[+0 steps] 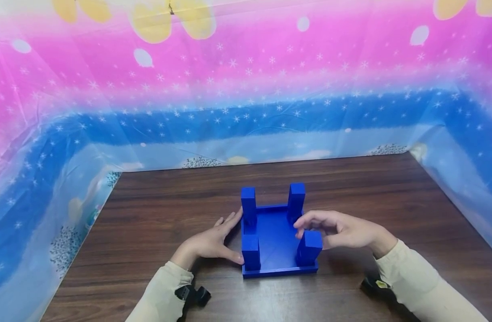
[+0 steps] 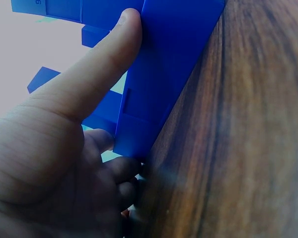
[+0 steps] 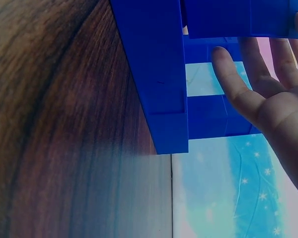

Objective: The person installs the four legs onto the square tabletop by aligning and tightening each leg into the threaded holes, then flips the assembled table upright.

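Note:
A blue frame (image 1: 275,243), shallow and rectangular with a low rim, lies on the table with an upright square post at each corner. My left hand (image 1: 207,243) is spread along its left side. The thumb (image 2: 104,69) rests straight against the near left post (image 1: 251,255), and the fingers reach toward the far left post (image 1: 248,203). My right hand (image 1: 346,230) hovers around the near right post (image 1: 310,246), its fingers (image 3: 231,79) loosely extended and not wrapped round it. Whether its thumb touches the post is unclear. The far right post (image 1: 296,201) stands beyond those fingertips.
The brown wood-grain table (image 1: 169,192) bears the frame near its front middle. A pink and blue patterned cloth (image 1: 229,89) stands as a wall behind and at both sides. Dark wrist devices (image 1: 193,295) hang at both sleeves, close to the tabletop.

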`<move>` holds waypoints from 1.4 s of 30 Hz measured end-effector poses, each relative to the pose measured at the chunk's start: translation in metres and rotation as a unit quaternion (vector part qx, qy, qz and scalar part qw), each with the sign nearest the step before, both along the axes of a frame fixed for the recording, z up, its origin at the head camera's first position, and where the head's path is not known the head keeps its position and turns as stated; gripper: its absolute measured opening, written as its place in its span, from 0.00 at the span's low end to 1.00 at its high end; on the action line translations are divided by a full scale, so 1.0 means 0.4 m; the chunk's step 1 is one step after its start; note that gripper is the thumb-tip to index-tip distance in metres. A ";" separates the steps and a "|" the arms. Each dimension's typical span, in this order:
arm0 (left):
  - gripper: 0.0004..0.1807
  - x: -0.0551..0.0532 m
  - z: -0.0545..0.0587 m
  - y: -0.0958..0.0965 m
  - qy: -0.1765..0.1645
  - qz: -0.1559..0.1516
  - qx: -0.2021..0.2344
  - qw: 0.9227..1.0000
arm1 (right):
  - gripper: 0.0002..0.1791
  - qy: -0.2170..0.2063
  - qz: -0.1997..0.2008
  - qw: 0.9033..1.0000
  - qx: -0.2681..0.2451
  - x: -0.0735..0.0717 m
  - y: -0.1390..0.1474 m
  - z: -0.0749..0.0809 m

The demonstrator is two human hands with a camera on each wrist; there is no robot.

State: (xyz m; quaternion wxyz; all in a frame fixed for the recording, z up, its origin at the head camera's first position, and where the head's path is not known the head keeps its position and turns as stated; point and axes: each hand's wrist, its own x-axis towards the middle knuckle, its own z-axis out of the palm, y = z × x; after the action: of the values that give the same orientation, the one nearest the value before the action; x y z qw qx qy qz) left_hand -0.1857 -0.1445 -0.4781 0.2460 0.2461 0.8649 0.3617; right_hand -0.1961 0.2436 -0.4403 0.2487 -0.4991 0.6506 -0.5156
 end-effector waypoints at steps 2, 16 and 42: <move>0.73 0.000 -0.002 -0.001 -0.001 0.001 0.000 1.000 | 0.35 0.002 0.000 1.000 0.000 -0.001 -0.001 0.000; 0.73 -0.003 0.000 -0.001 -0.001 -0.001 0.000 1.000 | 0.34 -0.033 0.007 0.999 -0.009 0.004 -0.003 0.005; 0.75 -0.012 -0.033 -0.014 0.015 -0.022 0.048 0.998 | 0.33 -0.035 -0.006 0.999 -0.004 0.005 -0.003 0.004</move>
State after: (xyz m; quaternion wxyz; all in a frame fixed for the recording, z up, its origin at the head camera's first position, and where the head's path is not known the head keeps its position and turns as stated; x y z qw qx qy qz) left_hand -0.1904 -0.1500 -0.4914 0.2288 0.2819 0.8445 0.3936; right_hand -0.1941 0.2424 -0.4388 0.2665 -0.4779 0.6425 -0.5365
